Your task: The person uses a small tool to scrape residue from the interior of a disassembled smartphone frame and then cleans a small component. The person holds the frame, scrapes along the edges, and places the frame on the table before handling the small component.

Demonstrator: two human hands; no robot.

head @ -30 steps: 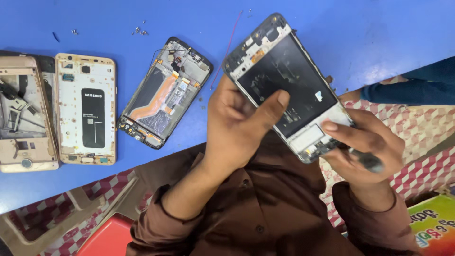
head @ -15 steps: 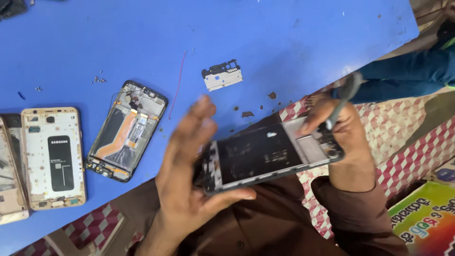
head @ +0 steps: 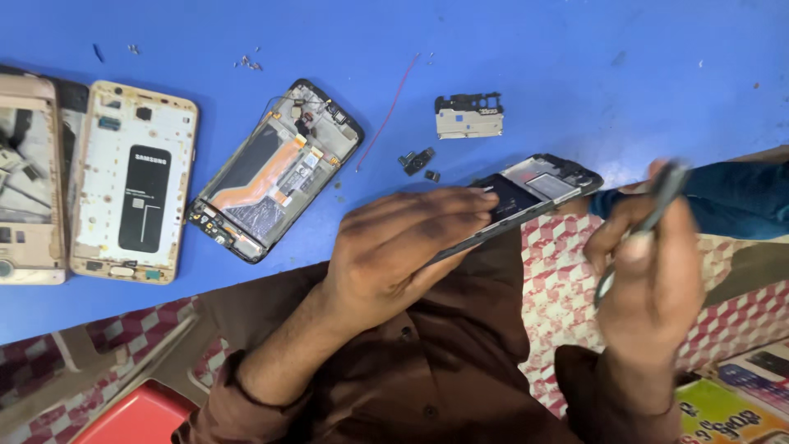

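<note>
Above the lap, at the blue table (head: pixel 575 49) edge, the left hand (head: pixel 403 247) holds an opened phone (head: pixel 526 193) tilted nearly edge-on, fingers (head: pixel 444 215) clamped across its back. Right hand (head: pixel 649 271) sits just beside it, fingers closed on a thin metal tool (head: pixel 649 218), blurred. Another opened phone (head: pixel 275 168) lies on the table.

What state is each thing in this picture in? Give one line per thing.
Left hand: gripping the held phone.
Held phone: back off, insides exposed, tilted edge-on.
Right hand: closed on the tool.
Tool: raised, blurred.
Black phone: opened, lying flat on the blue table.
Gold frame: stripped, lying flat.
Small cover plate: detached, lying loose.
</note>
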